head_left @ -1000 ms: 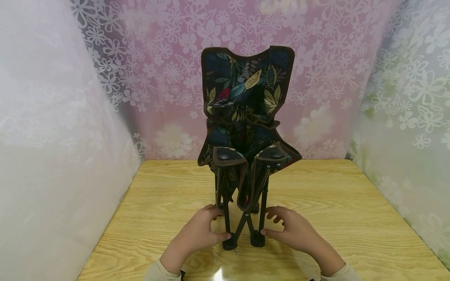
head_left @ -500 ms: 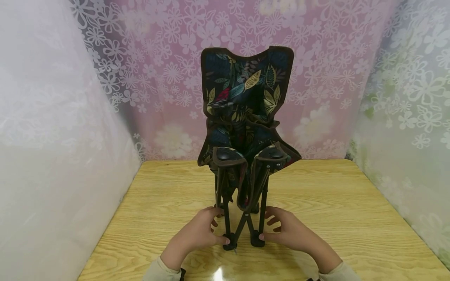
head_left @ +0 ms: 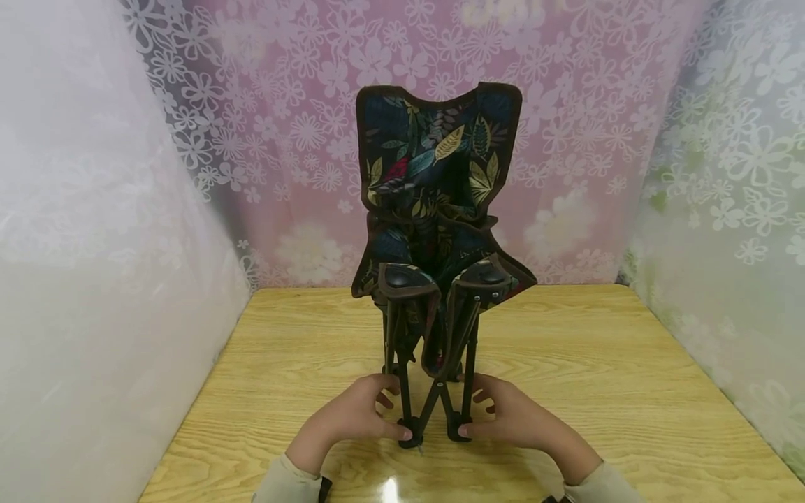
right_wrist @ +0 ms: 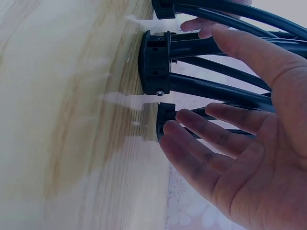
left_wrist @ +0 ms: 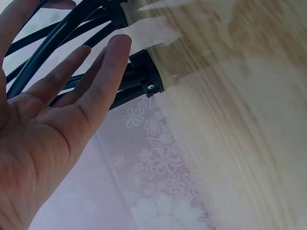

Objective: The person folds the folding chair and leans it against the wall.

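Note:
A small folding chair (head_left: 437, 237) with dark leaf-print fabric and black tube legs stands upright on the table, partly folded with its legs close together. At its left side is my left hand (head_left: 355, 416), the thumb at the front left foot (head_left: 411, 439) and the fingers reaching toward the rear leg. On the other side, my right hand (head_left: 518, 419) has its thumb at the front right foot (head_left: 454, 425). The left wrist view shows the left palm (left_wrist: 53, 129) with fingers fairly straight beside the legs. In the right wrist view, loosely bent fingers lie beside a black foot (right_wrist: 166, 120).
The wooden table (head_left: 566, 349) extends around the chair. Pale sheeting (head_left: 113, 209) hangs on the left, a pink flowered backdrop (head_left: 302, 175) behind, and a pale flowered curtain (head_left: 736, 209) on the right. A light reflection shows near the front.
Both hands have moved slightly inward. The right hand has shifted left, its fingers now closer to the rear leg, and both thumbs are a little lower on the front feet. The chair stays upright.

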Available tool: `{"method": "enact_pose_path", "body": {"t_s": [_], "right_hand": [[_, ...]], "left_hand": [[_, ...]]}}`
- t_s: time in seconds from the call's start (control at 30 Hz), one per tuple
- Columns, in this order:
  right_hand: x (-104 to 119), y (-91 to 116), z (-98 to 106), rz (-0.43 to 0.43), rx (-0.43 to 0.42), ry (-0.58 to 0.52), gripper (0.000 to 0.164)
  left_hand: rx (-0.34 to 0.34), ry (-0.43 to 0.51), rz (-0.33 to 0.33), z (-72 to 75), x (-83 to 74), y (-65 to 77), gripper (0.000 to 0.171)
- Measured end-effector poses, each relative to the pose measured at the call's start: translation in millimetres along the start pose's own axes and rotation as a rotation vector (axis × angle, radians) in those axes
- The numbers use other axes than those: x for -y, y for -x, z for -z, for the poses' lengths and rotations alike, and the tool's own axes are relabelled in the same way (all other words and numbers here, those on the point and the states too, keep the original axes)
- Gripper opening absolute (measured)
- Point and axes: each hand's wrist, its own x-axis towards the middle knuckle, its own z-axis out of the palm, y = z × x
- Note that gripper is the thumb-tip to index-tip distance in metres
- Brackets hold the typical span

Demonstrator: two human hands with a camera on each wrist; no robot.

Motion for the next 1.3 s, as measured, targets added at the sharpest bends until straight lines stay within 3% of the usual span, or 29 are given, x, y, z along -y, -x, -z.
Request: {"method": "enact_pose_path", "body": {"t_s": [0.97, 1.3], "right_hand": [[-7, -8, -5, 0.061, 0.066, -0.065, 0.078], [-12, -12, -8, 0.087, 0.07, -0.075, 0.079]], "left_hand": [[0.054, 0.031, -0.009, -9.3, 6.8, -8.8, 0.07], [0.062, -0.012, 0.002, -8.5, 5.5, -9.6, 0.065]]}}
